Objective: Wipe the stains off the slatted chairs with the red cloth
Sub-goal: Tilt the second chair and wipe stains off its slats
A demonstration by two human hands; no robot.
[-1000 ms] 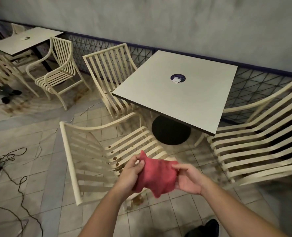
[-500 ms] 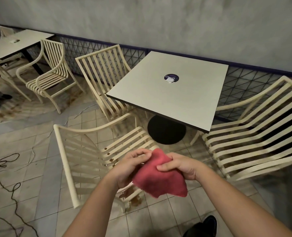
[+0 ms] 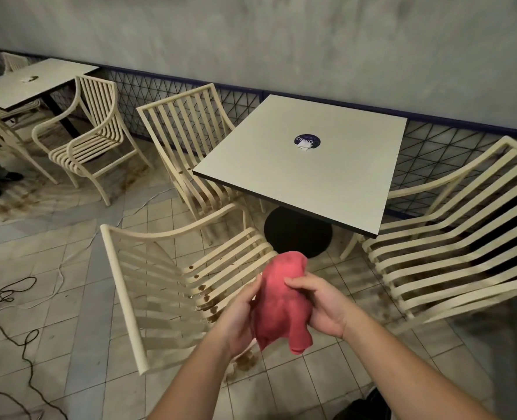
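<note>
Café or eatery seating area, looks semi-outdoor. Two square pedestal tables, near table (image 3: pixel 311 177) and far table (image 3: pixel 36 83), each with matching cream slatted chairs (image 3: pixel 126 300) around it. Round printed sticker (image 3: pixel 306 141) on the near tabletop. Tiled floor (image 3: pixel 311 389), bare grey wall (image 3: pixel 281 40), low black mesh fence (image 3: pixel 451 147) along its foot. Loose cables (image 3: pixel 24 344) on the floor at left.

I see my left hand (image 3: pixel 239 316) and right hand (image 3: pixel 324 307) gripping the red cloth (image 3: pixel 281 301), bunched between them. Behind it in view is the nearest chair (image 3: pixel 148 268), with brown stains (image 3: pixel 208 295) on its seat slats. A square table (image 3: pixel 311 174) stands just beyond, and cables (image 3: pixel 9 298) lie on the tiled floor to the left.
</note>
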